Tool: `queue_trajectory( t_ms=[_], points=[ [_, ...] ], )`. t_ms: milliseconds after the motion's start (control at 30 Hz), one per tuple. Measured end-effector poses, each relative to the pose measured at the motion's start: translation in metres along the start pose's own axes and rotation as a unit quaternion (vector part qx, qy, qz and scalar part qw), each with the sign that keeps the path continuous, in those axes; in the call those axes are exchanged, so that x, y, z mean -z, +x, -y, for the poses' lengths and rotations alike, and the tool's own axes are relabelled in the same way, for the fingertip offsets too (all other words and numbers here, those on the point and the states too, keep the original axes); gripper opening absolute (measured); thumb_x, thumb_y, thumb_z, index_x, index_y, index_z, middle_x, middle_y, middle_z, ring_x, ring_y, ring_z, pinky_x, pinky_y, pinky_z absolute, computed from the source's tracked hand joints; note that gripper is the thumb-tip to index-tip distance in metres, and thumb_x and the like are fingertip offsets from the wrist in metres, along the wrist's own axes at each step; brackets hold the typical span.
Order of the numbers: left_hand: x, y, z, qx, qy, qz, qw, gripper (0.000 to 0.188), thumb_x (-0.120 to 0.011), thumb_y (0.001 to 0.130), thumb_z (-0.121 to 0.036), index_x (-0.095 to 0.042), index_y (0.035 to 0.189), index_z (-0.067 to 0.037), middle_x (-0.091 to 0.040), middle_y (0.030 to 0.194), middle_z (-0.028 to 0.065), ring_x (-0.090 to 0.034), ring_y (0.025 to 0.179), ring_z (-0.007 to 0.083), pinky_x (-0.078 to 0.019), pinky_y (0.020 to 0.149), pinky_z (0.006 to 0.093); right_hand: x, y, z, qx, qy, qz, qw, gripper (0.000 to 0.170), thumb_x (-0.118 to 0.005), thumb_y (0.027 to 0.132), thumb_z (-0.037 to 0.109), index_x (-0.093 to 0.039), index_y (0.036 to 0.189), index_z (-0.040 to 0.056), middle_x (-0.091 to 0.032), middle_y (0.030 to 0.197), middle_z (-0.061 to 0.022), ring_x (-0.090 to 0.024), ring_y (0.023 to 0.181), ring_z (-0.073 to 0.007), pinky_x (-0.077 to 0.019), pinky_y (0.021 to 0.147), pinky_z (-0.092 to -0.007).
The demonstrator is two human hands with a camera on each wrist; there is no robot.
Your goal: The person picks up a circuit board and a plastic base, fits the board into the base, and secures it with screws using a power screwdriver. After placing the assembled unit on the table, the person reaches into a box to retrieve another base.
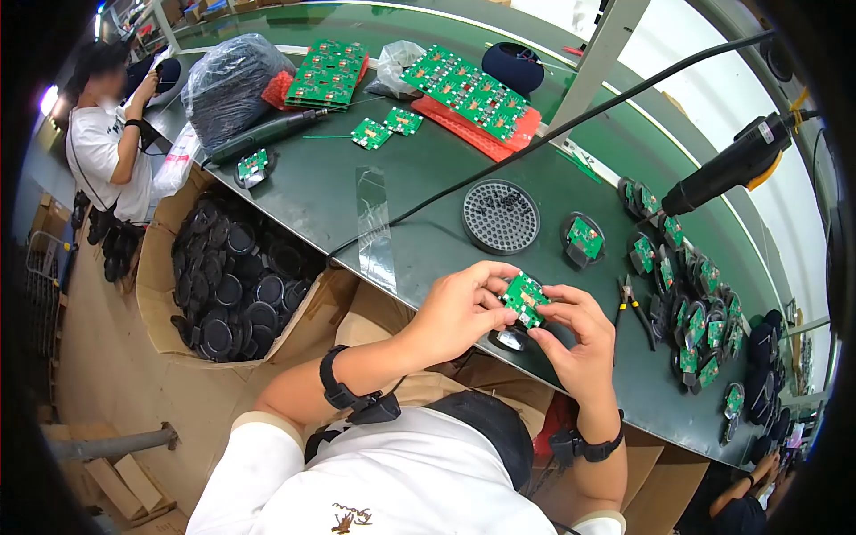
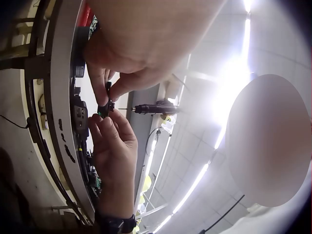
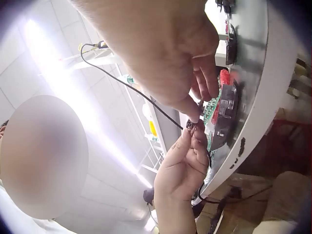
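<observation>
A small green circuit board (image 1: 524, 300) is held between both hands above the front edge of the green table. The left hand (image 1: 459, 312) pinches its left side with thumb and fingers, and the right hand (image 1: 580, 334) grips its right side. Below the board, a dark round part (image 1: 513, 339) is partly hidden by the hands. In the left wrist view, the left hand (image 2: 131, 53) and right hand (image 2: 114, 151) meet at the board's edge. The right wrist view shows the right hand (image 3: 165, 58) and left hand (image 3: 180, 175) fingertip to fingertip around a small dark piece (image 3: 191, 125).
Behind the hands lies a round tray of screws (image 1: 500, 217). Pliers (image 1: 635, 312) and many board-fitted black parts (image 1: 704, 330) are at right, under a hanging screwdriver (image 1: 731, 165). A box of black discs (image 1: 232, 294) stands left; board panels (image 1: 327, 75) lie at the back.
</observation>
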State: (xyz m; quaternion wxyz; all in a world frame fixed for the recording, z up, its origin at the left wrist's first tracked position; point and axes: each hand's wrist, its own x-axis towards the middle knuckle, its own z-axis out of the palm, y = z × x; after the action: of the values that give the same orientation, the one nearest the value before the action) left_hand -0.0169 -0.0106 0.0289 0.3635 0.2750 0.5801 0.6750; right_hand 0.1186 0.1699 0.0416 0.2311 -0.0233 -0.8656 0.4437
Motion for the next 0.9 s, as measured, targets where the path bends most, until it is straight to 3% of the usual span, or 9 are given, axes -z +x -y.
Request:
queue_trajectory(
  t_ms=[167,200,300,367,433,567,733,800,900],
  points=[
    [-0.011,0.002,0.0,-0.072,-0.058,-0.017,0.996,0.046,-0.076,0.09,0.002,-0.059,0.133,0.001,-0.065,0.117,0.0091,-0.064,0.114,0.0151,-0.059,0.085,0.0291,-0.005,0.001,0.011,-0.008,0.006,0.008,1.0,0.028,-0.08,0.08,-0.008,-0.072,0.106,-0.0023,-0.063,0.133,-0.0178,-0.071,0.106,-0.024,-0.0617,0.088,-0.034],
    [-0.012,0.002,0.0,-0.071,-0.058,-0.017,0.996,0.046,-0.076,0.09,0.002,-0.059,0.133,0.001,-0.065,0.117,0.0091,-0.064,0.114,0.0151,-0.059,0.085,0.0291,-0.008,-0.001,0.01,-0.063,0.091,0.004,0.994,0.028,-0.079,0.082,-0.008,-0.07,0.109,-0.0031,-0.063,0.133,-0.0179,-0.07,0.107,-0.0233,-0.0615,0.089,-0.0351],
    [-0.013,0.002,0.002,-0.17,0.07,-0.037,0.982,0.04,-0.079,0.086,0.001,-0.068,0.124,-0.004,-0.065,0.121,0.0097,-0.064,0.117,0.0195,-0.0583,0.09,0.0331,-0.012,-0.009,-0.002,-0.14,0.268,-0.005,0.953,0.032,-0.073,0.091,-0.006,-0.059,0.12,-0.0037,-0.063,0.131,-0.0179,-0.068,0.111,-0.0215,-0.0608,0.094,-0.0371],
    [-0.01,0.003,-0.002,-0.284,0.281,-0.057,0.915,0.037,-0.082,0.081,0.0,-0.073,0.115,-0.008,-0.065,0.124,0.0102,-0.065,0.115,0.0259,-0.0568,0.093,0.0364,-0.011,-0.008,-0.002,-0.188,0.406,-0.025,0.894,0.035,-0.067,0.095,-0.005,-0.05,0.125,-0.0008,-0.064,0.129,-0.0171,-0.068,0.112,-0.0217,-0.0608,0.095,-0.0359],
    [-0.011,0.003,-0.005,-0.306,0.304,-0.059,0.9,0.043,-0.083,0.077,-0.001,-0.073,0.118,-0.008,-0.065,0.125,0.0107,-0.065,0.113,0.0296,-0.0562,0.092,0.038,-0.012,-0.007,0.001,-0.204,0.382,-0.026,0.901,0.035,-0.064,0.098,-0.003,-0.047,0.127,0.001,-0.066,0.127,-0.0158,-0.068,0.111,-0.021,-0.0617,0.093,-0.0355],
    [-0.01,0.001,-0.005,-0.237,0.255,-0.048,0.936,0.049,-0.084,0.075,-0.002,-0.071,0.123,-0.008,-0.067,0.125,0.011,-0.064,0.114,0.0293,-0.0556,0.094,0.0389,-0.012,-0.004,0.004,-0.243,0.405,-0.084,0.878,0.038,-0.064,0.097,-0.006,-0.049,0.131,0.0007,-0.068,0.119,-0.0141,-0.069,0.105,-0.0185,-0.0635,0.087,-0.0352],
    [-0.001,0.005,-0.003,-0.164,0.241,0.031,0.956,0.066,-0.087,0.071,-0.004,-0.065,0.132,-0.007,-0.06,0.139,0.0136,-0.061,0.123,0.0318,-0.0535,0.1,0.0421,-0.004,-0.003,-0.006,-0.202,0.192,-0.07,0.958,0.035,-0.068,0.095,-0.006,-0.062,0.129,-0.0033,-0.069,0.113,-0.011,-0.07,0.093,-0.014,-0.0625,0.078,-0.0278],
    [0.002,0.001,-0.01,-0.245,0.354,-0.006,0.903,0.076,-0.089,0.068,-0.007,-0.06,0.138,-0.006,-0.055,0.145,0.015,-0.058,0.128,0.0348,-0.0511,0.104,0.0445,-0.006,-0.003,-0.009,-0.217,0.195,-0.077,0.953,0.028,-0.069,0.094,-0.005,-0.065,0.122,-0.0039,-0.069,0.109,-0.0093,-0.07,0.09,-0.0126,-0.0611,0.075,-0.0264],
    [0.002,-0.005,0.004,-0.237,0.397,0.02,0.886,0.083,-0.09,0.067,-0.011,-0.055,0.143,-0.005,-0.054,0.146,0.0155,-0.056,0.131,0.037,-0.0483,0.106,0.0468,-0.013,-0.006,-0.016,-0.228,0.163,-0.092,0.956,0.02,-0.072,0.093,-0.004,-0.071,0.112,-0.0038,-0.069,0.103,-0.007,-0.07,0.086,-0.0104,-0.0584,0.069,-0.0244]
  ],
)
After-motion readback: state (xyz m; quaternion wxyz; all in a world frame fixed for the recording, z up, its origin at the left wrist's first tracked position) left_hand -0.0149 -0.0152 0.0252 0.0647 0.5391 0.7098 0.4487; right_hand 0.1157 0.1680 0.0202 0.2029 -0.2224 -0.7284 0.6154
